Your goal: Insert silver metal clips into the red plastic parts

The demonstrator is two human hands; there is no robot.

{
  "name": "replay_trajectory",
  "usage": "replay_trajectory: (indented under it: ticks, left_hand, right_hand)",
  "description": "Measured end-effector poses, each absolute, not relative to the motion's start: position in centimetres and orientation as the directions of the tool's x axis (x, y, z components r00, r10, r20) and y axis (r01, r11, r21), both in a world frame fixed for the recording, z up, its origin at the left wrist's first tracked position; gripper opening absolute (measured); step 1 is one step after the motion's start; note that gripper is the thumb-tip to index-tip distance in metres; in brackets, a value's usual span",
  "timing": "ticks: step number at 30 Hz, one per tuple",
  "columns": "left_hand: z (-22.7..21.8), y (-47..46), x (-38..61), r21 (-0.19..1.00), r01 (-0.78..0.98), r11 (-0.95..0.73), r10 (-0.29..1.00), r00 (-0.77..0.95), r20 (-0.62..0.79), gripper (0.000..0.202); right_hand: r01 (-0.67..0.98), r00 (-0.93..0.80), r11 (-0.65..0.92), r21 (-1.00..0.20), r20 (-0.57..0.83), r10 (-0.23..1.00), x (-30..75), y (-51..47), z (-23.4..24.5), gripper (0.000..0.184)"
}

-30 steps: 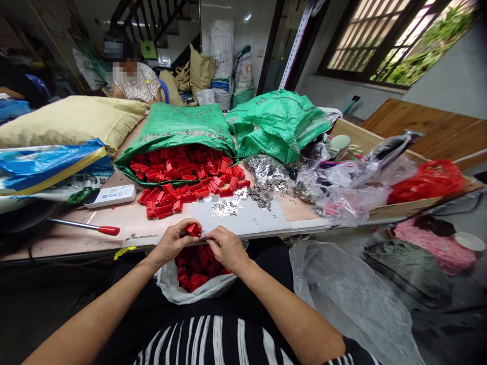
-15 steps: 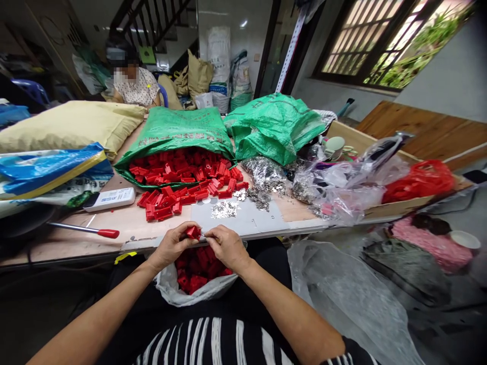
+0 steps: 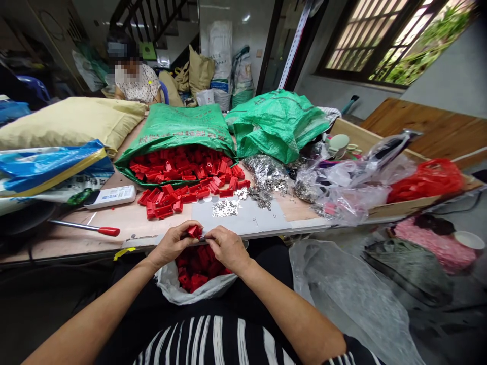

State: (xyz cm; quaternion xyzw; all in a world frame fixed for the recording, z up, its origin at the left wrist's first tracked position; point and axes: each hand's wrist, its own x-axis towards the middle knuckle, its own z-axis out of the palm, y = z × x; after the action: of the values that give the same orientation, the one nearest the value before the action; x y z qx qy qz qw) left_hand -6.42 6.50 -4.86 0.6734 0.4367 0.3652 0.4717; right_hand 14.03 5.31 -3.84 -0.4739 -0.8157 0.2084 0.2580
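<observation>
My left hand (image 3: 173, 244) is shut on a small red plastic part (image 3: 195, 231). My right hand (image 3: 227, 248) pinches a tiny silver metal piece (image 3: 202, 238) against that part, and the fingers hide most of it. Below both hands, a white sack (image 3: 171, 284) in my lap holds many red parts. On the table in front, loose red parts (image 3: 163, 203) spill from a green woven sack (image 3: 178, 126). Silver metal pieces (image 3: 225, 208) lie scattered on a grey board (image 3: 258, 218).
A heap of silver pieces (image 3: 264, 172) lies beyond the board. A red-handled screwdriver (image 3: 109, 231) and a white device (image 3: 110, 196) lie at the left. Filled sacks, clear plastic bags (image 3: 342, 192) and a seated person (image 3: 137, 83) surround the table.
Both hands stay together on the red part, with only slight shifts. The whole view has tilted a little as my head moved.
</observation>
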Motion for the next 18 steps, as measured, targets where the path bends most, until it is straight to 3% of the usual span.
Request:
replay_trajectory:
  ticks: [10,18]
  left_hand:
    - [-4.4,6.5,-6.4,0.939,0.28,-0.199,0.926,0.369,0.086,0.031]
    - [-5.0,6.6,-6.6,0.914,0.319,-0.252,0.919,0.374,0.123,0.034]
  right_hand:
    - [0.669,-0.433,0.476,-0.57,0.221,0.874,14.1,5.4,-3.4,0.014]
    - [0.756,-0.514,0.523,-0.394,0.138,0.847,13.7,5.8,-2.4,0.02]
